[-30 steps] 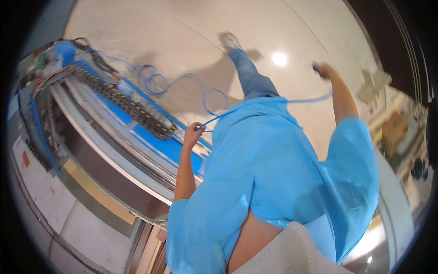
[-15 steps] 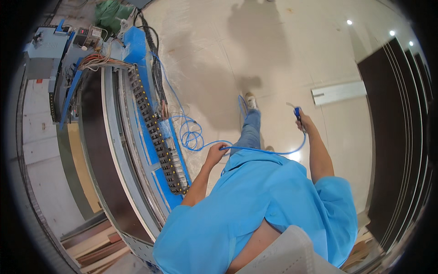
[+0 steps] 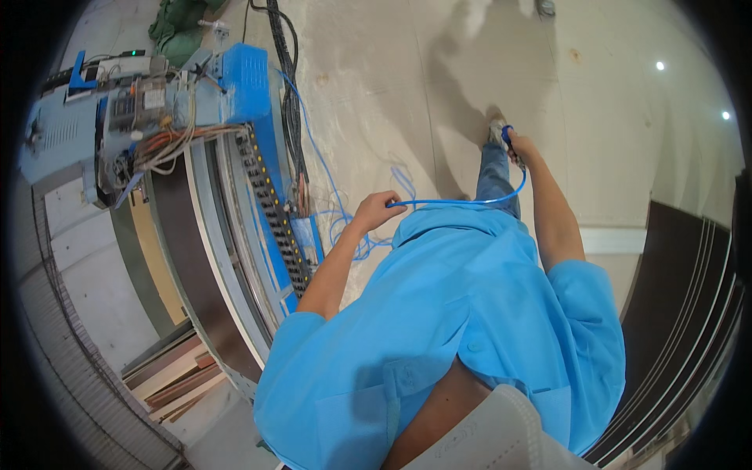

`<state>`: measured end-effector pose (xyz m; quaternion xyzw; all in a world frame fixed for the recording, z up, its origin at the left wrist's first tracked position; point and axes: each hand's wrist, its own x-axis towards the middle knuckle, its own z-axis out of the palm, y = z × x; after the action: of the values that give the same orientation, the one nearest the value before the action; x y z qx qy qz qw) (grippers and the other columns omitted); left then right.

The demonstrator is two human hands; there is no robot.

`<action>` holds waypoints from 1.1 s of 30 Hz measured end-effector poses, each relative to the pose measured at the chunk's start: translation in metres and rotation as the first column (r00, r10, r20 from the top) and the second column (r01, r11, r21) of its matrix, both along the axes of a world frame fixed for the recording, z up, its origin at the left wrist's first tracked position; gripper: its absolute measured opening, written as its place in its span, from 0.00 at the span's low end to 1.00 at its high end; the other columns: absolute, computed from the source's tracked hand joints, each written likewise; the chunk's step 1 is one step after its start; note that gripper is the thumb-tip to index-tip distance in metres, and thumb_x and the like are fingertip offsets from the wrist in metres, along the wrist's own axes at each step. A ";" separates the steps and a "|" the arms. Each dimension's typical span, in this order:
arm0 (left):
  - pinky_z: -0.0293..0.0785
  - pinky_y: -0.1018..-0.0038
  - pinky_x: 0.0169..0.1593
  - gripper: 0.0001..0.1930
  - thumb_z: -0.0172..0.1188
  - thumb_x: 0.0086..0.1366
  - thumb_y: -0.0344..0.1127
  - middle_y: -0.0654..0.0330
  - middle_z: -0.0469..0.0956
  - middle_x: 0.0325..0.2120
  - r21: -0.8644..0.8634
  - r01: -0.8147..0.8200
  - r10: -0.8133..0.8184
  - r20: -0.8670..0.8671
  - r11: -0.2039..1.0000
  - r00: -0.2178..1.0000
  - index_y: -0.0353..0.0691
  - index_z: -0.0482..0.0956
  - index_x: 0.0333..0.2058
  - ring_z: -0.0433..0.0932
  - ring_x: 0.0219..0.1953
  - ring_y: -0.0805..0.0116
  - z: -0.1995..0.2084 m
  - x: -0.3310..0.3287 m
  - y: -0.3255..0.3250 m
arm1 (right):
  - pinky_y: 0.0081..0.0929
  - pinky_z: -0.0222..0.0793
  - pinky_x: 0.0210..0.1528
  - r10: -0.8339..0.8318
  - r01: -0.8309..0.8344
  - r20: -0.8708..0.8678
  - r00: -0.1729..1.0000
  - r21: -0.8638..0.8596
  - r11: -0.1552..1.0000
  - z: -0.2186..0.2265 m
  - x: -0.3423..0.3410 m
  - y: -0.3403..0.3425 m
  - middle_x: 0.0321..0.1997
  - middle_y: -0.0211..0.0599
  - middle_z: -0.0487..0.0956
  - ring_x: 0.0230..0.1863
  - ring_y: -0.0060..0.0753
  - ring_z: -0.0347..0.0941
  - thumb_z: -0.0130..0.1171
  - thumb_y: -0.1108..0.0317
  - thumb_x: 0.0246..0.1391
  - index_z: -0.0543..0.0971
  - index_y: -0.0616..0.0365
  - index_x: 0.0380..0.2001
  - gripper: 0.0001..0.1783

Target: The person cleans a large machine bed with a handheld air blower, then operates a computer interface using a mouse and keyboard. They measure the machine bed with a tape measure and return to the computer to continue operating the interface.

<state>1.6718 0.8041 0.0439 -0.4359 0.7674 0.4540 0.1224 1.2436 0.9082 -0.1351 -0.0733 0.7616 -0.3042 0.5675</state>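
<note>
My right hand point(image 3: 523, 149) is closed around a blue air blow gun point(image 3: 507, 135), held out ahead of my body above my shoe. From the gun a blue air hose point(image 3: 462, 202) curves back across my waist to my left hand point(image 3: 377, 211), whose fingers are closed on it. Beyond the left hand, loose coils of the same hose lie on the floor and run up beside the machine. The gun's nozzle tip is hard to make out against the shoe and floor.
Along my left stands a long machine with a row of black rollers point(image 3: 270, 200) and a blue housing point(image 3: 247, 74). Black cables point(image 3: 291, 110) hang beside it. A green bag point(image 3: 176, 35) lies at the far left. Dark panels point(image 3: 677, 290) stand at the right.
I have stepped forward, so the machine and panels have shifted in view. My right hand with the blow gun has risen in the picture, and my left hand has moved up with the hose.
</note>
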 end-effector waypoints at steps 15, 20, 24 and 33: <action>0.65 0.74 0.30 0.10 0.67 0.62 0.39 0.65 0.75 0.20 0.252 -0.594 0.603 0.048 0.764 0.796 0.37 0.82 0.32 0.69 0.25 0.77 -0.029 -0.189 -0.303 | 0.31 0.61 0.12 0.196 -0.198 0.036 0.980 0.067 0.978 -0.026 -0.260 -0.458 0.11 0.35 0.70 0.10 0.30 0.66 0.46 0.32 0.62 0.73 0.58 0.17 0.39; 0.65 0.81 0.29 0.06 0.64 0.65 0.35 0.69 0.76 0.23 0.481 -0.492 0.595 -0.077 0.725 0.800 0.39 0.81 0.33 0.70 0.26 0.81 -0.035 -0.307 -0.492 | 0.37 0.63 0.13 0.311 -0.308 0.001 0.950 0.135 0.942 -0.029 -0.327 -0.605 0.12 0.38 0.73 0.10 0.34 0.69 0.45 0.32 0.63 0.76 0.62 0.21 0.39; 0.65 0.80 0.29 0.11 0.62 0.67 0.42 0.70 0.74 0.23 0.560 -0.146 0.342 -0.263 0.816 0.902 0.40 0.81 0.35 0.68 0.25 0.81 -0.005 -0.428 -0.659 | 0.36 0.78 0.28 -0.026 0.011 0.544 0.839 0.031 0.999 0.026 -0.385 -0.724 0.32 0.50 0.80 0.30 0.42 0.81 0.42 0.25 0.59 0.74 0.65 0.49 0.46; 0.51 0.81 0.18 0.14 0.56 0.70 0.46 0.73 0.62 0.16 0.637 -0.421 0.610 -0.099 0.646 0.786 0.45 0.73 0.28 0.57 0.15 0.83 -0.048 -0.650 -0.981 | 0.27 0.74 0.31 -0.359 0.342 0.033 0.933 -0.398 0.851 0.048 -0.519 -0.914 0.31 0.41 0.79 0.30 0.30 0.78 0.53 0.44 0.63 0.78 0.63 0.40 0.28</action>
<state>1.0217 -0.1765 -0.0042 -0.5033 0.4402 0.7435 -0.0061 0.7249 -0.0061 -0.0867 -0.0534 0.6964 -0.5491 0.4590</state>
